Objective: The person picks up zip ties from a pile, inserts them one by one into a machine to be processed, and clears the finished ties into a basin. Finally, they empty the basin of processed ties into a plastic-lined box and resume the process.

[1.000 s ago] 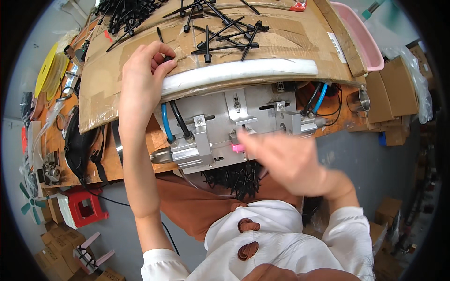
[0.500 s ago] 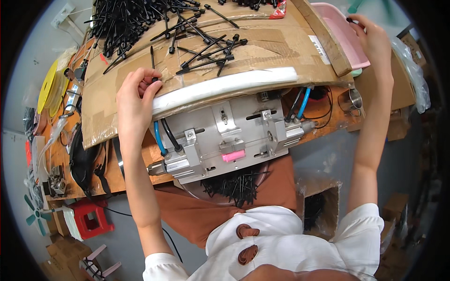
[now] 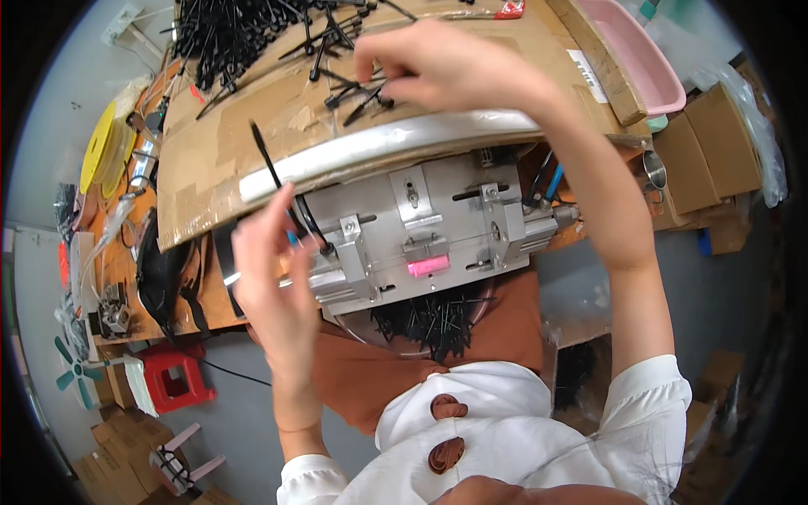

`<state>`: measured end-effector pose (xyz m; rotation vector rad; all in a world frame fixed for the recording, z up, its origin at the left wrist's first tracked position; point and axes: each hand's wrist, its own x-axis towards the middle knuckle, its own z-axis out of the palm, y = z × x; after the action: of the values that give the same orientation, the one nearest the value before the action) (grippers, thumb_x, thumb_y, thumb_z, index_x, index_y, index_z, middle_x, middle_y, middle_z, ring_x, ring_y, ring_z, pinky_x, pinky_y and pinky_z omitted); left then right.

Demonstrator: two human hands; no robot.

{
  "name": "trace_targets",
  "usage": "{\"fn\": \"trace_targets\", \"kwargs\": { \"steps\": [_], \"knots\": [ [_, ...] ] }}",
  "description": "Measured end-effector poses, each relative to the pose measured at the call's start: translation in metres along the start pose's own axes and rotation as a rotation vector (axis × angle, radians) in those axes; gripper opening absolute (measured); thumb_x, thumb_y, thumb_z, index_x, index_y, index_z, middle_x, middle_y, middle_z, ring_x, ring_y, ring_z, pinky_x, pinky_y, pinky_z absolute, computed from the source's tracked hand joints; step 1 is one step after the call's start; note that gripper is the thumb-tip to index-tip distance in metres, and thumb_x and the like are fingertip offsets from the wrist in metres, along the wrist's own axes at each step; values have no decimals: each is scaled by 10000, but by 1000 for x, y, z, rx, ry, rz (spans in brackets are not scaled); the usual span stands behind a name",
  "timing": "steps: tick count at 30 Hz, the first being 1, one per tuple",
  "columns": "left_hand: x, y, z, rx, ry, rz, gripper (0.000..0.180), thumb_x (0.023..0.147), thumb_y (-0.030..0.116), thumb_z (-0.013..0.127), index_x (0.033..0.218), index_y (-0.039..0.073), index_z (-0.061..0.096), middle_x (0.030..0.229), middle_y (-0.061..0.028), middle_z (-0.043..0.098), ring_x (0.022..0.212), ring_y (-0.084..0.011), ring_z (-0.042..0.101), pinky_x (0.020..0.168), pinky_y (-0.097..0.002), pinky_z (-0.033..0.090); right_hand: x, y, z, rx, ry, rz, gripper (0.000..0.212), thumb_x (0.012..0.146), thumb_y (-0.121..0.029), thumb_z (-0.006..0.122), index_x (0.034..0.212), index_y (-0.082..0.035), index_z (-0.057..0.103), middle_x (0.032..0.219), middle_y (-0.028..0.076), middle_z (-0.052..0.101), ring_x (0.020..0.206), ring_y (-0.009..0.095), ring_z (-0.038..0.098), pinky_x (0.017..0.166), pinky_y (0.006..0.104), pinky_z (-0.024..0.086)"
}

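My left hand, smeared by motion, is in front of the cardboard's near edge, beside the left end of a metal fixture. A thin black rod sticks up from its closed fingertips. My right hand reaches across the cardboard, its thumb and index finger bent and apart. It hovers over or touches several loose black rods with thicker heads; exact contact is hidden. The fixture has clamp blocks on both sides and a pink piece at its middle.
A big heap of black rods covers the far left of the cardboard. A white padded strip runs along its near edge. At right are a pink basin and a metal cup. More rods lie below the fixture.
My left hand has come back off the cardboard toward the fixture, carrying the rod. My right hand has swung left from the pink basin to the loose rods; the dark piece at its fingertips is gone.
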<state>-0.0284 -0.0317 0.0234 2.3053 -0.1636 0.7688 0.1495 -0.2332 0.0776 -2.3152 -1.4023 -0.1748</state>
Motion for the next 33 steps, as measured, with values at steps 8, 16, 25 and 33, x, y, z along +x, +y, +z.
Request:
{"fn": "trace_targets", "kwargs": {
  "steps": [8, 16, 25, 33],
  "knots": [
    [-109, 43, 51, 186, -375, 120, 603, 753, -1, 648, 1326, -56, 469, 942, -92, 520, 854, -229, 485, 774, -329, 418, -38, -11, -45, 976, 230, 422, 242, 901, -100, 611, 1106, 27, 586, 794, 134, 661, 609, 106, 616, 387, 161, 388],
    [-112, 40, 68, 276, -441, 88, 693, 732, -21, 673, 1373, -39, 408, 997, -99, 520, 915, -274, 466, 824, -383, 406, -97, -36, -25, 783, 696, 465, 225, 943, -131, 554, 1119, 5, 586, 935, 170, 679, 827, 183, 683, 579, 222, 509],
    [-63, 30, 40, 254, -428, 200, 572, 752, -21, 572, 1316, 34, 489, 957, -122, 496, 877, -281, 483, 781, -373, 424, -167, -127, 83, 213, 496, 280, 406, 684, 73, 739, 1076, 35, 639, 939, 154, 681, 765, 257, 684, 623, 306, 558],
    [117, -48, 53, 28, -245, 230, 171, 843, -13, 590, 1009, 26, 577, 902, -65, 593, 773, -165, 537, 735, -281, 446, -164, -149, 154, 136, 356, 355, 625, 721, 3, 720, 1291, 86, 477, 1006, 165, 676, 675, 185, 674, 517, 283, 508]
  ]
}}
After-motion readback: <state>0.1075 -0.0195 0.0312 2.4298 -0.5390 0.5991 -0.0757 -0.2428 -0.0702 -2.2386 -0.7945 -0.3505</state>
